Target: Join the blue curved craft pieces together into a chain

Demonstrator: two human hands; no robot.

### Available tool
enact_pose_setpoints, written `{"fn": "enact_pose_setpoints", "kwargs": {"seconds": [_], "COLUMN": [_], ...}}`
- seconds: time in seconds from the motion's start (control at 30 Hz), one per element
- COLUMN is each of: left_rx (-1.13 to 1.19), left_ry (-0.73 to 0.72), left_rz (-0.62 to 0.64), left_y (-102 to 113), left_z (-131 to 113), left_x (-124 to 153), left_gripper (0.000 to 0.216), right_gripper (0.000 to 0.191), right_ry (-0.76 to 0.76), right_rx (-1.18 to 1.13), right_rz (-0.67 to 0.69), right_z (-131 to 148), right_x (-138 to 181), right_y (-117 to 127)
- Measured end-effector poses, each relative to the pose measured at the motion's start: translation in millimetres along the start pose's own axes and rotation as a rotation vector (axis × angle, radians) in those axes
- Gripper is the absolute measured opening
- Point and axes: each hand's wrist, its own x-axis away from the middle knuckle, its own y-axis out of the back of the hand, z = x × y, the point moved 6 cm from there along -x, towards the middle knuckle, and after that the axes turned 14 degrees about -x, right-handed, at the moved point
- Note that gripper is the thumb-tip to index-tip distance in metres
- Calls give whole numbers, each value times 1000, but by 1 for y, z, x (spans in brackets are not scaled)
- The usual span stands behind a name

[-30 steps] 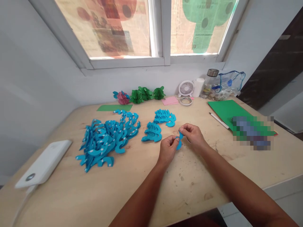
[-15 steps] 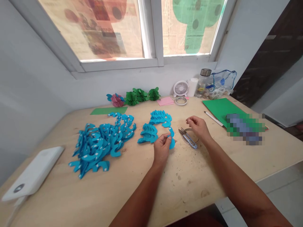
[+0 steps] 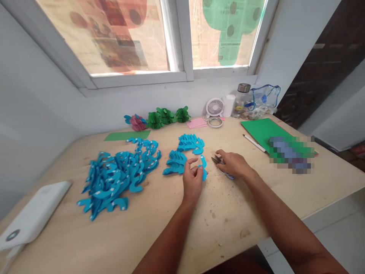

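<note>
My left hand (image 3: pixel 192 179) pinches a curvy blue paper cutout (image 3: pixel 204 174) at its edge; part of the cutout is hidden by the fingers. To its right, my right hand (image 3: pixel 234 164) is closed over a pair of thread snips (image 3: pixel 229 175) lying on the table, their dark blades pointing left and the blue handle mostly covered. Beside my left hand stands a stack of folded blue paper pieces (image 3: pixel 174 163), with another similar stack (image 3: pixel 190 142) just behind. A large heap of blue cutouts with small white squares (image 3: pixel 114 179) spreads over the left side.
Paper flowers (image 3: pixel 159 118), a green strip (image 3: pixel 127 135), pink paper (image 3: pixel 196 123), a tape roll (image 3: pixel 215 122), a small fan (image 3: pixel 215 107) and a bottle (image 3: pixel 241 101) line the back. A pen (image 3: pixel 254 143) and green sheets (image 3: pixel 265 129) lie right; a white power bank (image 3: pixel 35 213) lies left.
My right hand has come down and left onto the thread snips. My left index finger has lifted off the blue cutout. The view has shifted slightly.
</note>
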Motion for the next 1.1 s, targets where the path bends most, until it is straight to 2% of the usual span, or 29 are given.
{"fn": "enact_pose_setpoints", "kwargs": {"seconds": [0.2, 0.37, 0.43, 0.5, 0.6, 0.73, 0.97, 1.1], "left_rx": [-33, -102, -143, -198, -264, -285, -283, -288], "left_ry": [-18, -62, -93, -130, -176, -198, -224, -225], "left_rz": [7, 42, 53, 57, 64, 70, 61, 64], "left_y": [-1, -4, -4, -5, -5, -6, -5, -5], "left_z": [4, 11, 11, 9, 5, 3, 5, 4], "left_x": [0, -2, -2, -1, 2, 3, 2, 2], "left_gripper": [27, 21, 17, 13, 13, 15, 16, 17], "right_gripper": [51, 41, 31, 23, 28, 30, 20, 20], "right_ry": [51, 61, 50, 62, 10, -72, -104, -121], "right_rx": [-38, -192, -364, -656, -1190, -1606, -1859, -1919], "right_rz": [-26, -177, -273, -312, -303, -335, -297, -255], "right_z": [3, -7, -15, -21, -31, -40, -45, -43], "right_x": [-1, -8, -11, -15, -20, -19, -19, -21], "right_y": [-2, 6, 10, 12, 8, 7, 5, 1]}}
